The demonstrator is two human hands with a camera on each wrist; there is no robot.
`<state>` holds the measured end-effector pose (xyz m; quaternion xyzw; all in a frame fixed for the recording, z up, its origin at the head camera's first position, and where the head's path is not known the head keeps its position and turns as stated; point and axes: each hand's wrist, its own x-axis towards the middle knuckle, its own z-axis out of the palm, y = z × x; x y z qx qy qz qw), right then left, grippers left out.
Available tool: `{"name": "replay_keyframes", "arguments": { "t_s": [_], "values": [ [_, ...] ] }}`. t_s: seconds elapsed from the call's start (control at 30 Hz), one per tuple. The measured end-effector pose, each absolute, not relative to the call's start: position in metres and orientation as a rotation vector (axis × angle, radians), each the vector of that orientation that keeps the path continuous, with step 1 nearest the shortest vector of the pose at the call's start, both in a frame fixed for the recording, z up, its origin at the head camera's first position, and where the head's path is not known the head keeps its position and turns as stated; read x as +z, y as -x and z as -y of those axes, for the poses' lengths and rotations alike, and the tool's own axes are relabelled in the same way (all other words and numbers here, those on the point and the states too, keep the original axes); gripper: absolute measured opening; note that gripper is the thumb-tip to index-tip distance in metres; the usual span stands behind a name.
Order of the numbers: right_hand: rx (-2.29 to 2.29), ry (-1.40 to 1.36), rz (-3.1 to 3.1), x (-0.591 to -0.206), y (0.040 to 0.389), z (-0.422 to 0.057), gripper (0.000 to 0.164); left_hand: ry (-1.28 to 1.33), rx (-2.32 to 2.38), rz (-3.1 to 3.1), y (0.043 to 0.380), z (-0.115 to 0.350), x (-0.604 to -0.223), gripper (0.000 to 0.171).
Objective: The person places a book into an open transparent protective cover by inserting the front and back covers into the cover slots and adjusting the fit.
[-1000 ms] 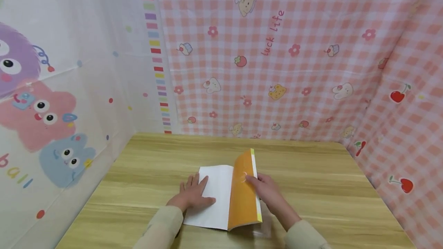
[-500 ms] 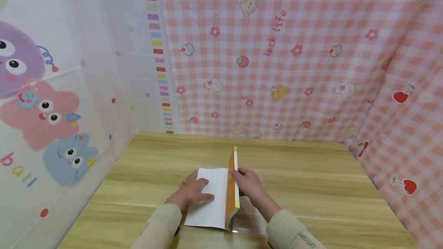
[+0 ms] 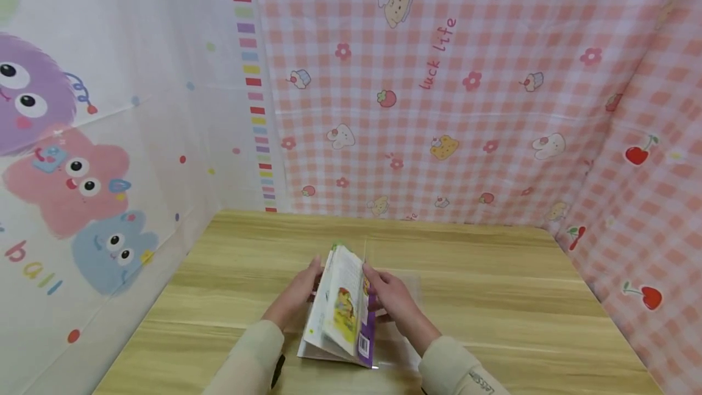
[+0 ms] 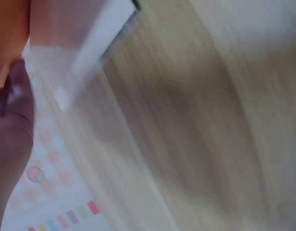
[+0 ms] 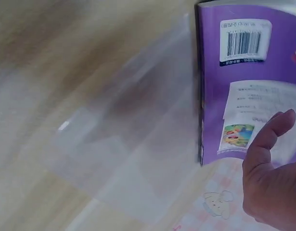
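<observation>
A book [image 3: 345,303] stands partly open and tilted on its edges, its illustrated pages fanned out. The purple back cover [image 5: 212,82] with a barcode faces right. At the book's left edge is my left hand [image 3: 298,294], thumb up, some fingers hidden behind the leaves. The left wrist view is blurred, with the left hand [image 4: 13,125] beside an orange leaf [image 4: 10,29]. My right hand [image 3: 397,300] is against the back cover from the right. A bent finger or thumb of the right hand [image 5: 275,185] lies in front of that cover in the right wrist view.
A clear plastic sheet [image 5: 133,139] lies on the wooden table [image 3: 493,297], right of and partly under the book. Patterned cloth [image 3: 428,108] hangs behind the table and along both sides. Something dark [image 3: 278,372] shows beneath the left sleeve.
The upright orange-faced part of the book has swung left, and pages and the purple cover now show. My left hand has lifted off the white page to the book's left edge.
</observation>
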<state>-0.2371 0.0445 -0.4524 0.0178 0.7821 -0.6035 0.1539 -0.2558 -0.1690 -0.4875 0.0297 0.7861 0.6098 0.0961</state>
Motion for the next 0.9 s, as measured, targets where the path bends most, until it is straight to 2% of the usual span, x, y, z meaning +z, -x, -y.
{"name": "replay_keyframes", "arguments": {
  "t_s": [0.07,0.17,0.33,0.57,0.9],
  "values": [
    [-1.693,-0.066,-2.265,-0.455,0.236,-0.046,0.087,-0.049,1.862,-2.264,0.256,0.171,-0.486,0.067],
    [-1.629,-0.065,-2.317,-0.459,0.235,-0.047,0.080,-0.029,1.887,-2.260,0.254,0.172,-0.487,0.053],
    [-1.504,0.009,-2.420,-0.469,0.235,-0.044,0.073,-0.069,1.857,-2.275,0.254,0.167,-0.490,0.059],
    [-1.303,0.084,-2.599,-0.472,0.229,-0.034,0.096,-0.149,1.837,-2.297,0.257,0.152,-0.496,0.068],
    [-1.255,0.136,-2.673,-0.469,0.224,-0.029,0.100,-0.195,1.948,-2.269,0.257,0.140,-0.489,0.082]
  ]
}}
